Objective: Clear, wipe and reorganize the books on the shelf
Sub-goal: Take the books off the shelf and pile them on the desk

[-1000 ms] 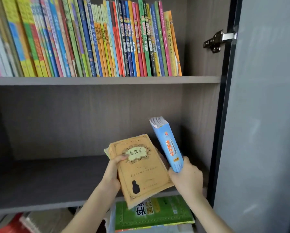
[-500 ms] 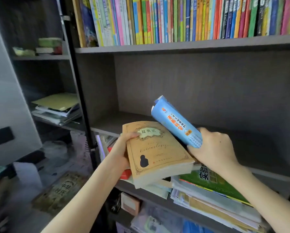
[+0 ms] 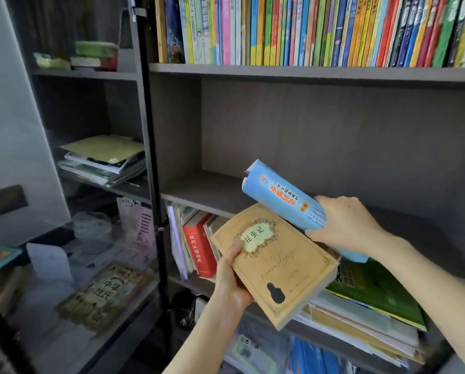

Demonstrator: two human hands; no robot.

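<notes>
1. The left hand (image 3: 232, 278) grips a thick, worn tan book (image 3: 279, 265) with an ornate cream title label, in front of the middle shelf (image 3: 199, 191)
2. The right hand (image 3: 346, 225) clasps a blue paperback (image 3: 279, 197), red lettering on its spine, tilted just above it

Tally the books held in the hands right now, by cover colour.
tan book: 1, gripped by the left hand
blue book: 1, gripped by the right hand
Total: 2
</notes>
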